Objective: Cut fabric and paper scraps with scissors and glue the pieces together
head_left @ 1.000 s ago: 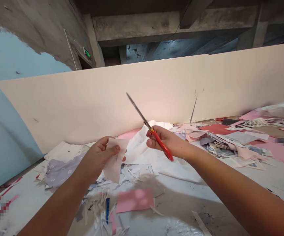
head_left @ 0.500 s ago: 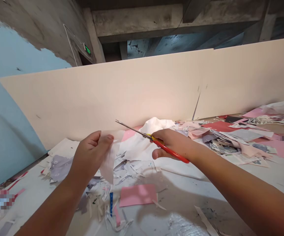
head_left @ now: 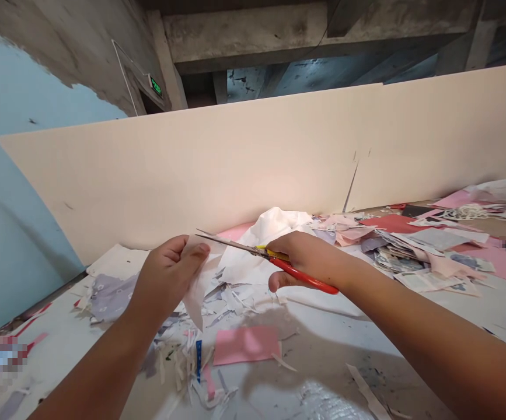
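My left hand (head_left: 170, 269) pinches a thin white, translucent sheet of paper (head_left: 195, 297) between thumb and fingers, its lower corner hanging down. My right hand (head_left: 300, 259) is closed round a pair of scissors (head_left: 307, 279) with red and yellow handles. The scissor blades point left and lie at the top edge of the sheet, just beside my left thumb; they look slightly parted. Whether the blades have the paper between them I cannot tell. Below the hands a pink paper rectangle (head_left: 247, 344) lies flat on the white table (head_left: 323, 356).
Paper shreds (head_left: 230, 303) and a crumpled white sheet (head_left: 274, 224) lie behind the hands. A stack of paper pieces (head_left: 404, 251) is at the right, with red and pink sheets around it. Purple patterned scraps (head_left: 110, 297) lie left. A tall cream board (head_left: 235, 163) borders the back.
The scissors have come down and left onto the sheet's top edge, and their blades have parted slightly. My left hand has shifted a little right with the paper.
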Available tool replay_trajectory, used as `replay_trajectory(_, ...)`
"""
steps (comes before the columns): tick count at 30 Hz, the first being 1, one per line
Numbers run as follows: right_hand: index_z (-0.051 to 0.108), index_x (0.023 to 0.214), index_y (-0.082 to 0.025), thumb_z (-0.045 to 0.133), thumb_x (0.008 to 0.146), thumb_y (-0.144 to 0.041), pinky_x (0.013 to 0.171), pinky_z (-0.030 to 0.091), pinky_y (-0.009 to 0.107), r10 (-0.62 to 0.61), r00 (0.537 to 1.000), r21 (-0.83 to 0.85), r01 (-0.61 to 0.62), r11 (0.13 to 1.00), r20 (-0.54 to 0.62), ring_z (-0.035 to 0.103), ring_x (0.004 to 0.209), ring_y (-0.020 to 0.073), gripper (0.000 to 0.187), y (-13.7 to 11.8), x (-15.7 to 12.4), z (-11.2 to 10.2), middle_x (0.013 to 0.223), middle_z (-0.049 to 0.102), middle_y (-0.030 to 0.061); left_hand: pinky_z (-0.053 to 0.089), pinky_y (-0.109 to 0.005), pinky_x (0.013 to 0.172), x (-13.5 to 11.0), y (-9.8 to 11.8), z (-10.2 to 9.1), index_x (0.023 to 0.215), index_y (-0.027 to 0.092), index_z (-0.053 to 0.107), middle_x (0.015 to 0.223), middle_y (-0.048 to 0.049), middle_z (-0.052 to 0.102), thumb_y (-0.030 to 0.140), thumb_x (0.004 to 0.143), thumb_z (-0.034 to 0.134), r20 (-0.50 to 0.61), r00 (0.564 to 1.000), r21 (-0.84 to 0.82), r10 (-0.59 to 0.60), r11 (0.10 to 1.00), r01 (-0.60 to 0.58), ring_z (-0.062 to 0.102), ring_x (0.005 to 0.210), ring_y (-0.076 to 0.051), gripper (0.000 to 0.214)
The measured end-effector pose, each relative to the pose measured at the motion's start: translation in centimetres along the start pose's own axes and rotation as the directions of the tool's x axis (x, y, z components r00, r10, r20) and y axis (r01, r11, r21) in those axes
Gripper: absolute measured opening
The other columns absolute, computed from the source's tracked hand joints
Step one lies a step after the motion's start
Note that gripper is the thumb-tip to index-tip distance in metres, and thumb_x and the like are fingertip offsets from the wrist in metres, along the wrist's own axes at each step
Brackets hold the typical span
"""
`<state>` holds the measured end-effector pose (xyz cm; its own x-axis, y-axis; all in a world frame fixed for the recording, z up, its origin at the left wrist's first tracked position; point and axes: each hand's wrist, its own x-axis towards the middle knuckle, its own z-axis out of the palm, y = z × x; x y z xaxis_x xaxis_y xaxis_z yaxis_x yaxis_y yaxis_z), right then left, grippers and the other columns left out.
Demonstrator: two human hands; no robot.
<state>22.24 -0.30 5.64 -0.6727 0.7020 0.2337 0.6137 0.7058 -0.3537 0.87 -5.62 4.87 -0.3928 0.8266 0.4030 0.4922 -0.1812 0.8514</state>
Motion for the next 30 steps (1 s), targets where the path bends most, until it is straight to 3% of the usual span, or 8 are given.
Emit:
replay_trajectory(10,0.042,0.059,-0.019,0.049,0.063,-0.07,0.045,0.022,0.023,-0.03,0.999,-0.023,0.03,0.999,-0.01,0.036,0.05,0.0109,0.052,0.56,0.37,0.6,0.054,0.043,-0.0024,0.025,-0.019,0.036,0.53,-0.52,-0.19,0.065,0.018,0.057,0.042,0.0064,0.039,0.041,0.062,0.058,0.068,0.998,-0.034,-0.008,0.999,0.01,0.032,0.039,-0.008,0.024)
replay_trajectory(30,0.045,0.059,-0.019,0.05,0.061,-0.071,0.044,0.023,0.022,0.012,1.0,-0.002,-0.012,1.0,-0.008,0.038,0.049,0.0112,0.052,0.57,0.4,0.51,0.054,0.045,-0.0017,0.024,-0.019,0.036,0.11,-0.31,-0.26,0.063,0.018,0.056,0.041,0.0058,0.04,0.042,0.063,0.058,0.045,0.999,-0.022,-0.001,1.0,0.002,0.032,0.038,-0.008,0.025)
